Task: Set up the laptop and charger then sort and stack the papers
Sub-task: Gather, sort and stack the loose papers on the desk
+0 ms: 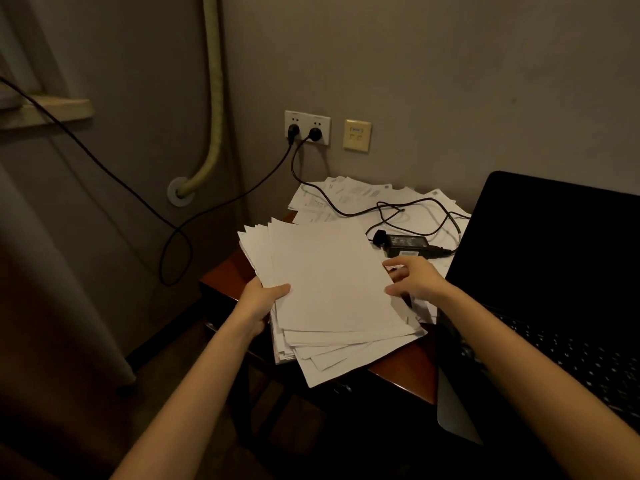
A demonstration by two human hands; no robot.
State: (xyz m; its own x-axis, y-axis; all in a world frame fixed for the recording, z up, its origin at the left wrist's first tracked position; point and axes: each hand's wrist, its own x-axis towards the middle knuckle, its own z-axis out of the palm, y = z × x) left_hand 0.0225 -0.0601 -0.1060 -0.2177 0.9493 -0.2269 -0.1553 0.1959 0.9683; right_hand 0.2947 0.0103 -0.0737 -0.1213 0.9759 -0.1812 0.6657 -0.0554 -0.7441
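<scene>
Head view: the left hand grips the left edge of a loose stack of papers at the tabletop's front left corner, long axis running front to back. The right hand, fingers relaxed, touches its right edge. The charger label is unreadable.

The table looks like reddish wood with a smooth, slightly glossy finish, and on it lie matt white paper sheets, the printed sheets behind them equally dull. Behind the sheets the charger brick is black plastic with a faint sheen. Right of the sheets, the laptop has a dark glossy screen.
</scene>
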